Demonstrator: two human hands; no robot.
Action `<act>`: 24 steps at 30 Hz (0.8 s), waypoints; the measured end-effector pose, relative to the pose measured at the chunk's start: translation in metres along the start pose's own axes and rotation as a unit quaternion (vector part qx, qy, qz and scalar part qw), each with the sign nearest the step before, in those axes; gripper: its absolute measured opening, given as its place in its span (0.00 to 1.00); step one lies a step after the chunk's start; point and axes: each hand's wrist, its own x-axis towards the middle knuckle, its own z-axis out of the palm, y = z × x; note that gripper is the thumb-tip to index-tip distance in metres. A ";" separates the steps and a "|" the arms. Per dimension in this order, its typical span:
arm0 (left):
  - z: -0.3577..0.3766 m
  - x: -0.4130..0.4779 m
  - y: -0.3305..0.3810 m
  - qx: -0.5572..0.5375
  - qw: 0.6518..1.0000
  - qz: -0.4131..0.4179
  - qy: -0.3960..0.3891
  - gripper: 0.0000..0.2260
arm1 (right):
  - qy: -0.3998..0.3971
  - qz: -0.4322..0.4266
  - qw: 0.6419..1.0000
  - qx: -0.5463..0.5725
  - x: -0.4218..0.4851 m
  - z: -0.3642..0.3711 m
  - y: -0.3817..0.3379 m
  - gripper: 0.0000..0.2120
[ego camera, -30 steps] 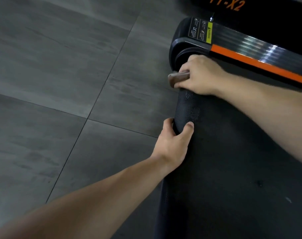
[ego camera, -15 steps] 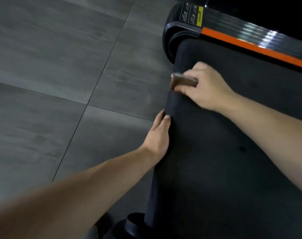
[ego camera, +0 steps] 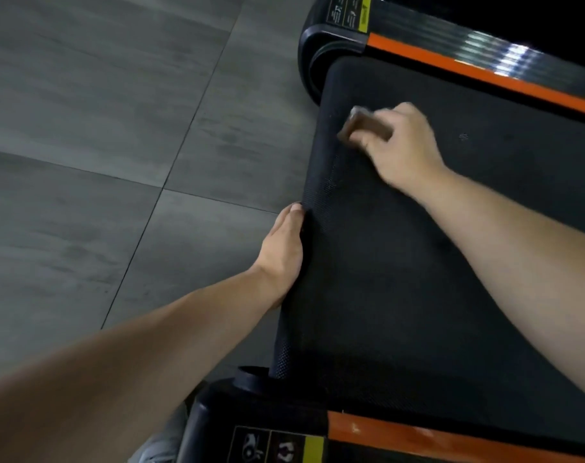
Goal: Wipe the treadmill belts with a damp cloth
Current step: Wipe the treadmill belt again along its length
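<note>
Cloth [ego camera: 364,127] sits gripped in your right hand [ego camera: 401,145], upper centre on belt [ego camera: 418,279]; your left hand [ego camera: 281,252] lies flat against its edge

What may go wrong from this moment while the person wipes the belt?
The left hand presses on the curved end of the belt; if the belt rolls, its fingers might be pulled under. The right hand grips a small cloth near the black end cap; it might catch there.

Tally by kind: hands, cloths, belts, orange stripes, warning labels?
2 hands: left hand, right hand
1 folded brown cloth
1 black textured treadmill belt
2 orange stripes: far stripe, near stripe
2 yellow-edged warning labels: far label, near label
Total: 8
</note>
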 end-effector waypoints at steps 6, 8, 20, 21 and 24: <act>0.005 0.006 0.006 0.069 0.997 0.042 0.010 0.17 | -0.046 -0.048 0.997 0.044 -0.076 -0.001 -0.031 0.17; 0.005 0.005 0.006 0.083 0.996 0.036 0.019 0.14 | -0.071 -0.084 0.993 0.044 -0.080 -0.006 -0.024 0.17; 0.003 0.002 0.004 0.058 0.997 0.049 0.006 0.15 | -0.039 -0.054 0.996 0.054 -0.105 -0.012 -0.028 0.19; 0.002 0.002 0.003 0.055 0.997 0.048 0.001 0.17 | -0.016 -0.040 0.998 0.037 -0.093 -0.012 -0.020 0.19; 0.000 -0.002 0.001 0.057 0.997 0.056 -0.007 0.17 | 0.016 0.060 0.998 0.018 -0.067 -0.012 -0.009 0.17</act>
